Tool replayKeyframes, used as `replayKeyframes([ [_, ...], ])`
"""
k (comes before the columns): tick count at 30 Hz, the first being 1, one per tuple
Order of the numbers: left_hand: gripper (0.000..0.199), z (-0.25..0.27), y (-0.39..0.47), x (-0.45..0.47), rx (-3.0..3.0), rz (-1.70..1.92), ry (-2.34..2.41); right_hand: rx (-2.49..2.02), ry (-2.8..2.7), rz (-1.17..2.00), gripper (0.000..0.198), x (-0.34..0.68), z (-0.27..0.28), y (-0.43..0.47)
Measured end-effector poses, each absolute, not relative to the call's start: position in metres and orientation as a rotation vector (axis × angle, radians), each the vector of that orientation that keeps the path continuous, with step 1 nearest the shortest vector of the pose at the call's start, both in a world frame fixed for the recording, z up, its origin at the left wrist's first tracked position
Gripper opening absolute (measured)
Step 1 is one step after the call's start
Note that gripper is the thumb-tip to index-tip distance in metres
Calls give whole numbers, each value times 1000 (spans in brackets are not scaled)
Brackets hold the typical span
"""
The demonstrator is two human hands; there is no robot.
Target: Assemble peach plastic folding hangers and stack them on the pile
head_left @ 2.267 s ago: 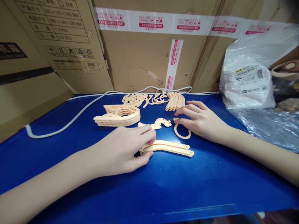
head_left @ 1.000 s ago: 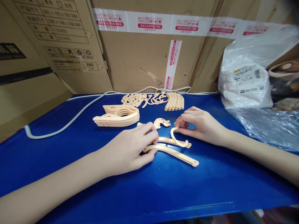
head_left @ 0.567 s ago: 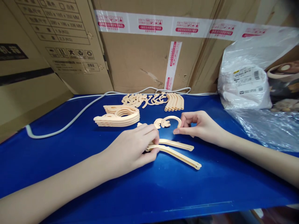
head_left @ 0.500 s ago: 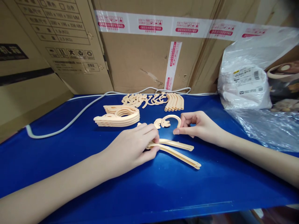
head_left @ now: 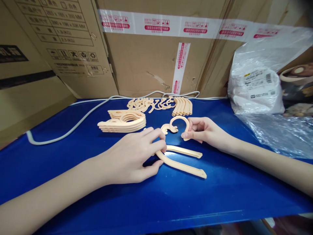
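Between the thumb and fingers of my left hand is the near end of a cream plastic hanger arm, which points to the right. A second hanger arm lies just behind it, its left end hidden by my fingers. My right hand pinches a curved hanger hook by one end, its curve facing up. Left of that hook, a further curved piece rests on the table, partly behind my left hand. Behind my left hand stands a stack of folded hangers.
On the blue table, loose hooks and a row of hanger arms lie at the back. A white cable runs along the left and rear. Cardboard boxes wall the back; a plastic-wrapped package sits at right.
The near hanger arm has rolled over in my left hand, and its right end has shifted slightly left. My right hand has tilted the hook more upright.
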State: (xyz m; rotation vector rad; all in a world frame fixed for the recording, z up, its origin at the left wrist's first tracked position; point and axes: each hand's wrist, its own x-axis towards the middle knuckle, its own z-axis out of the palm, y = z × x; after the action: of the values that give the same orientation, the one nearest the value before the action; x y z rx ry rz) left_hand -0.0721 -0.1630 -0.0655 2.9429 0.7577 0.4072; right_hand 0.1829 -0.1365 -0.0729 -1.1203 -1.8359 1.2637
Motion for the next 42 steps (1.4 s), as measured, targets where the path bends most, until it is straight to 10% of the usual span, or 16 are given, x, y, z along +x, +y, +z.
replayKeyframes([
  [42,25,-72,-155,-63,1898,751,916,-1007,-1989,1180,29,189,-84,-133],
])
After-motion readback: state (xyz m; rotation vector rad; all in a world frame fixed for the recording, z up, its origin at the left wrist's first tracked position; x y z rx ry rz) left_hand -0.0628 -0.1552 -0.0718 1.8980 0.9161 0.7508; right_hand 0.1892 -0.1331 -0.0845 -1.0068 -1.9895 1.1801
